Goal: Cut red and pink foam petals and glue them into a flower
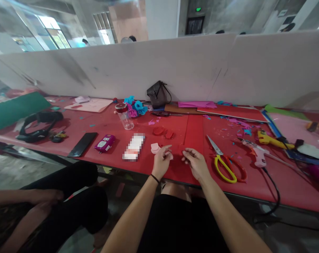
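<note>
My left hand (162,161), a dark band round its wrist, is over the near part of the red-covered table. Its index finger points out to the right, and the thumb and other fingers are bent against a small pink paper piece (171,156). Left of the knuckles lie more pink paper pieces (155,148). My right hand (195,161) is a short way to the right, fingertips pinched together; whatever they grip is too small to name. Beyond the hands are red paper pieces (169,134). Yellow-and-red-handled scissors (224,163) lie open beside my right hand.
A pink glue gun (257,153) and a yellow one (272,139) lie at right. Leftward are a purple device (104,143), a black phone (82,144) and a clear jar (125,117). Paper flowers (135,107) and a bag (157,95) stand behind. A seated person's arm (38,198) shows at left.
</note>
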Available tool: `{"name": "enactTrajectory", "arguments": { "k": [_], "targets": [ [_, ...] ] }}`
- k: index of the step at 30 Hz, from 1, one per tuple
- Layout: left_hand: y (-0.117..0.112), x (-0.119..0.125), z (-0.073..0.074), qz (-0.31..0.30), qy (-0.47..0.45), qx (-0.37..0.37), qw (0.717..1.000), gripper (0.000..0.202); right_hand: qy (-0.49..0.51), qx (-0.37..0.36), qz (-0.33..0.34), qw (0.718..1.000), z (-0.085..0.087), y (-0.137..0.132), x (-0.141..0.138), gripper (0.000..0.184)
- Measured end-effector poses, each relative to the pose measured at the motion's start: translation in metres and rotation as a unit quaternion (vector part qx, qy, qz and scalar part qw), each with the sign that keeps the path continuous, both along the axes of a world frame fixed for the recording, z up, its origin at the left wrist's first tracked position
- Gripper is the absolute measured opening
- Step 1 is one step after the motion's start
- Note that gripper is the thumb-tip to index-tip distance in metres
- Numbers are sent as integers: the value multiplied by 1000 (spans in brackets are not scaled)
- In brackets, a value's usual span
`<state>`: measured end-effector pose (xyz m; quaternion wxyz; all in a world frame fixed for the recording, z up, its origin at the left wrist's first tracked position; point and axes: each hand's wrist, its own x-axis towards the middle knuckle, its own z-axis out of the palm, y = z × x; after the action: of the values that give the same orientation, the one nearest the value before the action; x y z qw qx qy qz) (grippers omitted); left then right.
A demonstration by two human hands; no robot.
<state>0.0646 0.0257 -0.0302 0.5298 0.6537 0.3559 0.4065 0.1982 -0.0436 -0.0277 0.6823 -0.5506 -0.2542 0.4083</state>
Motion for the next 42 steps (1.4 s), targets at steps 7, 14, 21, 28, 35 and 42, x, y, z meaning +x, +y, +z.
{"name": "enactTrajectory", "arguments": {
  "k": [7,14,21,28,35,42],
  "targets": [
    [-5,8,19,44,85,127,987,15,-7,50,9,999,-6,-7,-5,35],
    [-11,10,26,6,-8,-53,999,18,-35,58,10,998,-2,-8,-10,30],
    [-11,3,30,-8,-118,-189,975,31,-45,44,25,998,-2,-10,-9,27],
    [-12,3,29,16,-128,-188,974,35,-18,69,21,997,4,-12,-10,30],
    [-19,6,28,13,-118,-178,977,32,-66,73,11,995,9,-13,-15,28],
    [-22,3,29,73,-87,-81,990,18,-97,64,4,993,6,-15,-15,23]
  ]
}}
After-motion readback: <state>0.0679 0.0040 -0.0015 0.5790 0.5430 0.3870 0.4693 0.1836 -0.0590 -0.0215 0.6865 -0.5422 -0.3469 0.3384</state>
